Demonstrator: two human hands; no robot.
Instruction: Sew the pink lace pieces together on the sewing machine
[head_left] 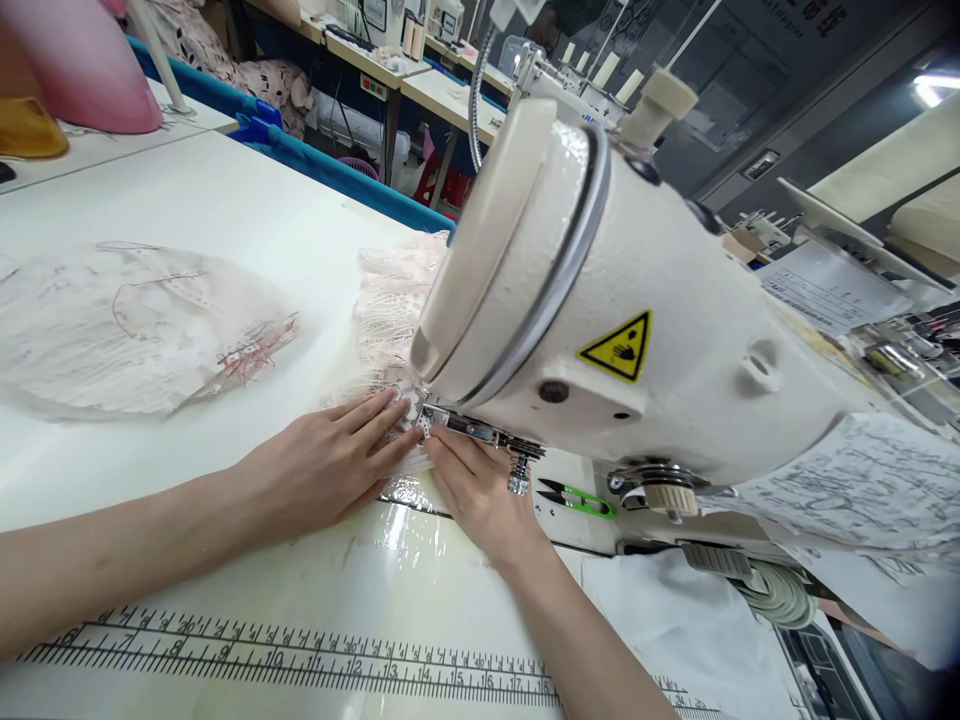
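Observation:
Pale pink lace fabric (397,305) lies gathered on the bed of a white sewing machine (555,250), running under its needle area. My left hand (326,465) rests flat on the lace just left of the presser foot (426,410), fingers stretched out. From the right, my right hand (484,490) reaches under the machine head, fingers extended with the tips on the fabric edge by the foot. Its thumb is hidden, and part of the hand sits behind the metal attachment. Green-handled thread snips (581,498) lie to its right on the machine bed.
A sheer pale fabric piece (142,330) with loose red threads lies on the table at left. A printed ruler (315,660) runs along the front edge. White cloth (675,610) lies at right. A blue fabric trough (337,180) borders the table's far side; other machines stand beyond.

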